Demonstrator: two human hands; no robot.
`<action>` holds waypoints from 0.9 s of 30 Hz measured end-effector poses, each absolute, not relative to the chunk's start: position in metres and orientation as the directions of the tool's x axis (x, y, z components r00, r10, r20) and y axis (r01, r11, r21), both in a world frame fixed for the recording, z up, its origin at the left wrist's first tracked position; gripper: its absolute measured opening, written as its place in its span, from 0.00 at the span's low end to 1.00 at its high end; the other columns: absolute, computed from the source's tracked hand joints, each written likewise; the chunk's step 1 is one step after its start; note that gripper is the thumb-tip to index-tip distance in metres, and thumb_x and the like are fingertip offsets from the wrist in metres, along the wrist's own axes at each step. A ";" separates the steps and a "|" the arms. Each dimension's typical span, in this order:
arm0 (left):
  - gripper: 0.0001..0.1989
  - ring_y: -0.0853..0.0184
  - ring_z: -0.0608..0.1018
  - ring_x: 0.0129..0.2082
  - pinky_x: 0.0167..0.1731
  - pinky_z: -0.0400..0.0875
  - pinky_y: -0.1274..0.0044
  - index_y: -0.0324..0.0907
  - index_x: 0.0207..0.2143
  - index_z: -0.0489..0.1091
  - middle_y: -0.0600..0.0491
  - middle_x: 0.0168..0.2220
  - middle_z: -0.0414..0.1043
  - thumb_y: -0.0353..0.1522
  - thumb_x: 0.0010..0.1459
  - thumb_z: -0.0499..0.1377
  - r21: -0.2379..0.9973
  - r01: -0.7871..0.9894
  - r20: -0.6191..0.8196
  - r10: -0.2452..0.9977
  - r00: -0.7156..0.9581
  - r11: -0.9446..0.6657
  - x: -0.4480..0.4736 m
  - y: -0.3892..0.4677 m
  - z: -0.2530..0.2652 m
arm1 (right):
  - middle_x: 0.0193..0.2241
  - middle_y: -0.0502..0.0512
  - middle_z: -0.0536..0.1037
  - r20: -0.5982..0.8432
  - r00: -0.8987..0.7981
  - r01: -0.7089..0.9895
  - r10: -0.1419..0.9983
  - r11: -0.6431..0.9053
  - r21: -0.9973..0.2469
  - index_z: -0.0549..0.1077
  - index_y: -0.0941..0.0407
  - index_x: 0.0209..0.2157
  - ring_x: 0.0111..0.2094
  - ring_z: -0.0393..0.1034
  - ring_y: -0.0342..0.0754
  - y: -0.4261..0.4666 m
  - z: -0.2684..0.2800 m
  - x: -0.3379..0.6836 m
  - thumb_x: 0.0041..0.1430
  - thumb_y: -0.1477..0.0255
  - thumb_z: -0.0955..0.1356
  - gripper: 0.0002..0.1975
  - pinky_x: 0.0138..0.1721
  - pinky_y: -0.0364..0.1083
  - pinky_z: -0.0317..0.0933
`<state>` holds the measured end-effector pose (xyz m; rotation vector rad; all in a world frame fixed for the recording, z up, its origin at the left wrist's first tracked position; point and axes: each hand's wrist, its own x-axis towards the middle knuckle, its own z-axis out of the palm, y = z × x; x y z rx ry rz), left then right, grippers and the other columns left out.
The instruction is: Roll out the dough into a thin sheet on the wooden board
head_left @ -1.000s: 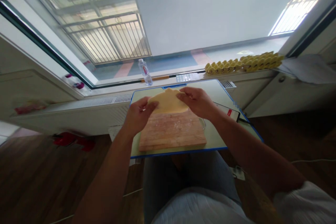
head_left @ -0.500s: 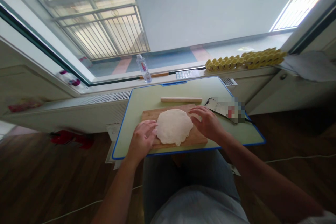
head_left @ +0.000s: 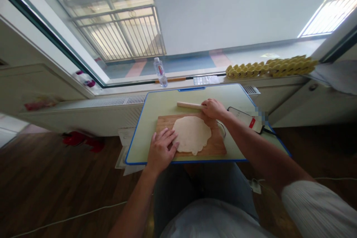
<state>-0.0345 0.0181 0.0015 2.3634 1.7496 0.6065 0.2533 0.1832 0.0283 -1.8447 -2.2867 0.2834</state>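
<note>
Dough sheet (head_left: 192, 134): pale, thin, roughly round; its rim was uneven, with a small tab at the near edge. It lay flat on the wooden board (head_left: 219, 145). Left hand (head_left: 162, 147): grip slack, fingers spread at the sheet's left edge. Rolling pin (head_left: 189, 105): plain, light-coloured, beyond the sheet; the right hand (head_left: 213, 108) had its grip closed about one end. Surface (head_left: 147, 119): pale green, blue-edged; it also carried a phone (head_left: 240, 116), right. Beyond: a sill (head_left: 134, 90) with an upright clear bottle (head_left: 160, 73) and bumpy yellow trays (head_left: 270, 67); then a large window (head_left: 240, 15) and, through it, a railing (head_left: 136, 33). The pin's right end was hidden by fingers; the phone's far corner was pixelated; a red object (head_left: 74, 139) at left was too dim to identify.
</note>
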 end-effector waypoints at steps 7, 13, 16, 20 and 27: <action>0.16 0.54 0.69 0.68 0.70 0.53 0.50 0.54 0.55 0.78 0.52 0.62 0.75 0.41 0.69 0.58 0.371 0.872 0.262 0.937 0.233 -0.320 -0.035 0.018 0.001 | 0.51 0.61 0.78 0.102 -0.215 0.924 0.971 0.236 -0.302 0.77 0.56 0.54 0.53 0.71 0.53 0.150 0.041 0.250 0.71 0.66 0.65 0.17 0.54 0.46 0.61; 0.13 0.55 0.72 0.65 0.69 0.55 0.51 0.51 0.48 0.81 0.52 0.57 0.79 0.38 0.68 0.58 0.412 0.846 0.311 0.925 0.218 -0.338 -0.036 0.017 -0.001 | 0.49 0.58 0.78 0.201 -0.292 0.848 0.935 0.351 -0.396 0.78 0.54 0.53 0.52 0.70 0.52 0.084 0.035 0.251 0.69 0.67 0.68 0.14 0.55 0.47 0.60; 0.11 0.56 0.74 0.62 0.68 0.58 0.54 0.51 0.41 0.82 0.53 0.53 0.81 0.37 0.68 0.58 0.445 0.829 0.349 0.918 0.188 -0.339 -0.037 0.020 0.004 | 0.49 0.58 0.78 0.171 -0.319 0.853 0.932 0.361 -0.376 0.78 0.54 0.52 0.52 0.69 0.53 0.067 0.032 0.250 0.69 0.66 0.69 0.13 0.56 0.49 0.60; 0.13 0.59 0.76 0.58 0.65 0.65 0.63 0.48 0.44 0.81 0.51 0.51 0.81 0.39 0.69 0.56 0.499 0.797 0.447 0.889 0.099 -0.340 -0.036 0.046 0.022 | 0.49 0.60 0.79 0.157 -0.312 0.871 0.937 0.348 -0.347 0.78 0.54 0.52 0.53 0.69 0.55 0.062 0.032 0.246 0.69 0.65 0.68 0.14 0.57 0.50 0.59; 0.14 0.60 0.75 0.57 0.64 0.65 0.68 0.44 0.49 0.79 0.49 0.54 0.79 0.36 0.68 0.56 0.443 0.826 0.405 0.900 0.162 -0.348 -0.011 0.144 0.032 | 0.48 0.57 0.80 0.239 -0.366 0.830 0.899 0.432 -0.353 0.80 0.51 0.49 0.52 0.69 0.55 0.070 0.025 0.251 0.72 0.63 0.67 0.12 0.56 0.52 0.59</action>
